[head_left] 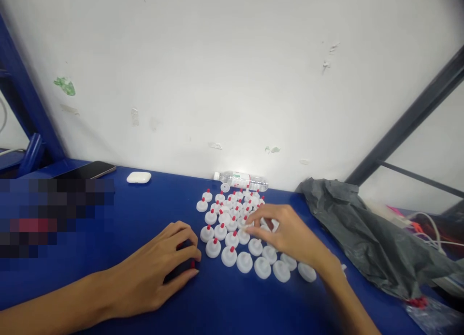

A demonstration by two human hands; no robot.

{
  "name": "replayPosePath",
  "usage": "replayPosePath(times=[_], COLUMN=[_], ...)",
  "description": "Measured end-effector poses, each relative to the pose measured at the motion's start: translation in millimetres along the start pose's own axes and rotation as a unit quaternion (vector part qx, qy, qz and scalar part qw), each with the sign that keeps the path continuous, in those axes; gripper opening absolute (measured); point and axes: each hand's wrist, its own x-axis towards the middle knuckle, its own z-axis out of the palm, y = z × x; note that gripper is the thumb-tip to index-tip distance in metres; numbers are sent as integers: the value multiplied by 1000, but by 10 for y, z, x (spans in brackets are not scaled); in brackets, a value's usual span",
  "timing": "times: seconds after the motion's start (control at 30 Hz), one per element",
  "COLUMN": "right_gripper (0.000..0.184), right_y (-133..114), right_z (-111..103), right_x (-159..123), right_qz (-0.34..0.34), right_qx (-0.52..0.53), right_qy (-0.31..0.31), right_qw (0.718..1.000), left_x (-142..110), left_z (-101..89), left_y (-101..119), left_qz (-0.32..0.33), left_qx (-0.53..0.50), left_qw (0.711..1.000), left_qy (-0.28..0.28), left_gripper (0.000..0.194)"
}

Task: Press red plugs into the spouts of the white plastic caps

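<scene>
Rows of round white nozzle caps [213,248] stand on the blue table, many topped with small red tips [232,249]. In the nearest rows, toward the right, several white caps [262,268] have no red tip. My right hand [286,231] reaches over the group, thumb and forefinger pinched at the top of a white nozzle cap [243,237]; its nozzle is hidden by the fingertips. Left of the rows, my left hand [166,262] rests on the table with curled fingers. A red tip [193,264] shows between its thumb and forefinger, and more red shows under the fingers.
A clear plastic bottle [242,180] lies behind the caps against the white wall. A white earbud case [138,177] and a phone [90,170] are at the back left. On the right lie a grey plastic bag [348,228] and cables [431,228].
</scene>
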Motion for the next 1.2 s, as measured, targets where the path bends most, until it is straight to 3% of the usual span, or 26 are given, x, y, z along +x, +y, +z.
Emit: replayPosePath(times=[0.1,0.2,0.4,0.53,0.63,0.77,0.83,0.93,1.0,1.1,1.2], right_gripper=[24,13,11,5,12,36,36,34,38,46,37], right_y=[-160,-192,-292,-429,-498,-543,-558,-582,-601,-627,-604], right_z=[166,271,247,319,429,539,565,575,573,583,604], right_x=[-12,-12,-40,-55,-64,-87,-94,-100,-107,-122,-129], right_qz=[-26,-45,-22,-38,-57,-17,-11,-10,-2,-3,-82], right_qx=[17,14,146,202,181,201,202,196,192,164,137], right_qy=[-69,-96,-31,-24,-23,-83,-107,-121,-128,-122,-88], right_qw=[997,994,989,978,982,976,973,973,973,979,983], left_x=[8,1,-32,-42,-40,-32,-34,-46,-53,-60,-77], left_z=[-23,-14,49,41,27,28,33,40,49,70,69], left_y=[16,21,20,21,12,2,4,27,64,147,204], left_qz=[3,2,-11,6,31,99,134,159,159,151,119], left_qx=[1,2,-20,-10,14,86,134,169,143,57,-2], left_qw=[999,998,990,987,988,983,975,968,974,985,991], left_qy=[33,55,138,162,153,132,119,96,74,68,69], left_gripper=[20,23,22,26,29,22,13,20,25,19,18])
